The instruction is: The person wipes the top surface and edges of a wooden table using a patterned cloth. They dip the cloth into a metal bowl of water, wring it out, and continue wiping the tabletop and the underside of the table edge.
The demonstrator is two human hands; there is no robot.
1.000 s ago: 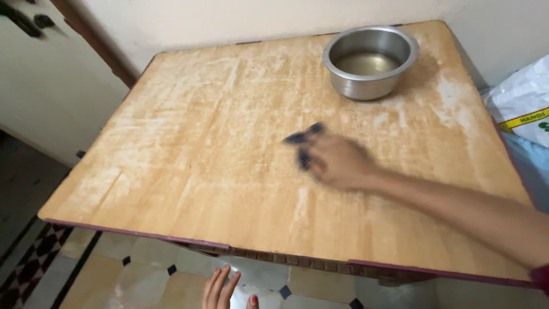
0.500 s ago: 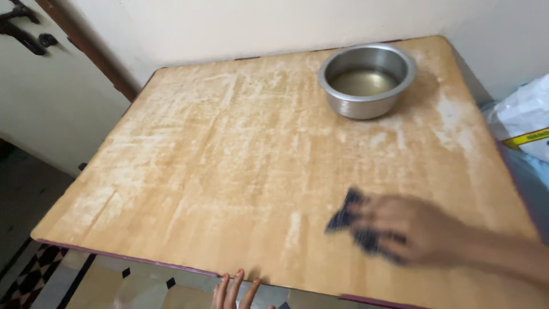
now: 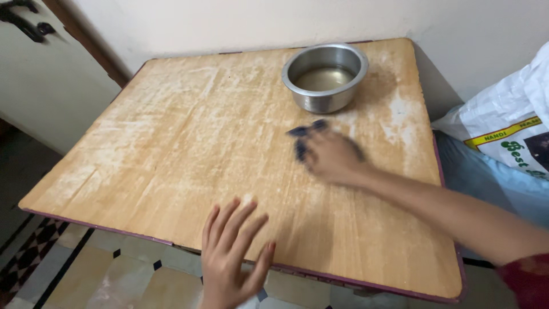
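Cloth (image 3: 306, 137), dark blue, lies bunched under the right hand (image 3: 331, 157), whose fingers press and grasp it on the worktop (image 3: 171, 143), near the far right corner just in front of the steel pot (image 3: 325, 77). Left hand (image 3: 229, 257) hovers with fingers spread and released over the near edge.

Small dark blue cloth (image 3: 305, 137), crumpled and motion-blurred, pressed flat on dusty wooden tabletop (image 3: 171, 143) under right hand (image 3: 331, 157), just near side of steel pot (image 3: 325, 77).
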